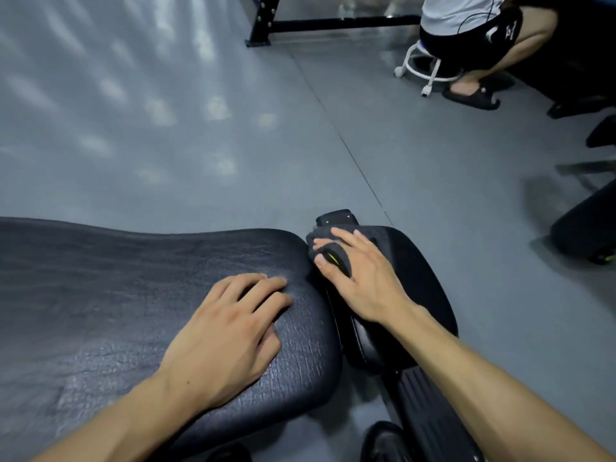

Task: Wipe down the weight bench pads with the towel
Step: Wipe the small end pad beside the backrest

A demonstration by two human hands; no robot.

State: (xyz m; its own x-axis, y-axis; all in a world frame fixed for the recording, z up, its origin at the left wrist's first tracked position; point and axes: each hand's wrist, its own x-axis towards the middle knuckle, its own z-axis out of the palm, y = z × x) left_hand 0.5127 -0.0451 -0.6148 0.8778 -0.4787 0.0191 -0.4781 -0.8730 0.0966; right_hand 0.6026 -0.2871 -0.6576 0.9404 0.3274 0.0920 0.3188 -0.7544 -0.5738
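Note:
The long black back pad of the weight bench stretches from the left to the centre, its leather cracked and textured. My left hand lies flat on its right end, fingers slightly spread, holding nothing. To the right sits the smaller black seat pad. My right hand presses a dark grey towel with a yellow-green mark onto the seat pad's far left edge, next to the gap between the pads.
Grey rubber floor surrounds the bench. A person sits on a white wheeled stool at the back right. A black rack base stands at the back. Dark equipment lies at the right edge. The bench frame runs below the seat.

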